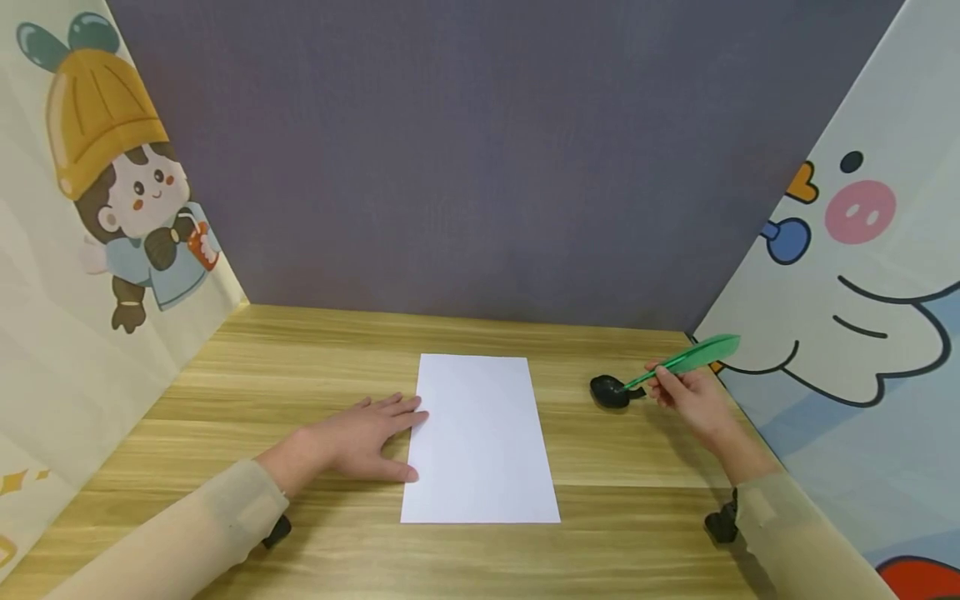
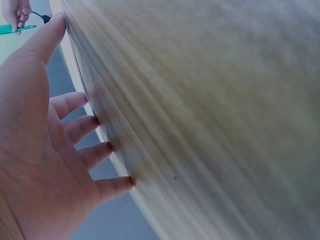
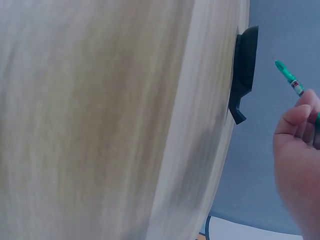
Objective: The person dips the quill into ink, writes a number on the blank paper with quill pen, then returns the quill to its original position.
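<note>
A white sheet of paper [image 1: 480, 442] lies on the wooden table. My left hand [image 1: 367, 437] rests at its left edge, fingers spread and straight, with fingertips and thumb on the margin. In the left wrist view the left hand [image 2: 55, 140] touches the surface with its fingertips. On the right, my right hand [image 1: 693, 400] pinches a green feather-shaped pen [image 1: 701, 354] by its shaft, tilted down to the left. Below the pen sits a small black dish with a short handle [image 1: 609, 392]. The right wrist view shows the pen tip [image 3: 285, 70] above and apart from the black dish [image 3: 245, 60].
A dark grey panel [image 1: 472, 167] stands along the table's back edge. Printed cartoon panels flank it, one at the left [image 1: 45, 292] and one at the right [image 1: 900, 333]. The wooden tabletop [image 1: 337, 358] extends around the paper.
</note>
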The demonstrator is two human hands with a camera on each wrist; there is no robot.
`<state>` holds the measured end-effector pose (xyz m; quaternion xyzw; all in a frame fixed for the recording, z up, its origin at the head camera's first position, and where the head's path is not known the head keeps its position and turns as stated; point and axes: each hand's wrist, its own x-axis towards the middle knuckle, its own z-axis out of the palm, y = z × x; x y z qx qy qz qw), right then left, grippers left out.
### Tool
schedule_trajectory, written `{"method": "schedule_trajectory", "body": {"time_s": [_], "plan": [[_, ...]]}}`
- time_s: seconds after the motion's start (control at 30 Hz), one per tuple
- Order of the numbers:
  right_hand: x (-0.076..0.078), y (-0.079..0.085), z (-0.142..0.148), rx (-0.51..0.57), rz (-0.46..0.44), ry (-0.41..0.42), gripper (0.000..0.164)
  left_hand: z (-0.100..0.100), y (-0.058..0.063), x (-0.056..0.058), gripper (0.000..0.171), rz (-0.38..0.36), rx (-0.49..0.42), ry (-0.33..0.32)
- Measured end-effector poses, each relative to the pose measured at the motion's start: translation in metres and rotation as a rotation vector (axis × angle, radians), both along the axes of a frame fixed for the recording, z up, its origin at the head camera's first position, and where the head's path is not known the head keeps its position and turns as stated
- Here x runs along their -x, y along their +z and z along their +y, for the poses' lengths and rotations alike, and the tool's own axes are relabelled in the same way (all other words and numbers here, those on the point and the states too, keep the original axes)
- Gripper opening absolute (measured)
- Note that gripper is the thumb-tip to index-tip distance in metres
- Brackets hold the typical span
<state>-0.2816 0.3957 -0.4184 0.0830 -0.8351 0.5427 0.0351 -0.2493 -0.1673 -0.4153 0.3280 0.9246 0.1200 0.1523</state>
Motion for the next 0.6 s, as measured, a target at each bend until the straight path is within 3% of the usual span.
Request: {"method": "schedule_trajectory", "body": {"time_s": [0.23, 0.6], "plan": [[0.005, -0.002, -0.007, 0.029, -0.094, -0.017, 0.056, -0.001, -0.001, 0.001, 0.101, -0.001, -0.006, 0.0], [0.01, -0.01, -0.013, 0.022, -0.126, -0.057, 0.053, -0.002, -0.002, 0.002, 0.102, -0.003, -0.008, -0.003]]}}
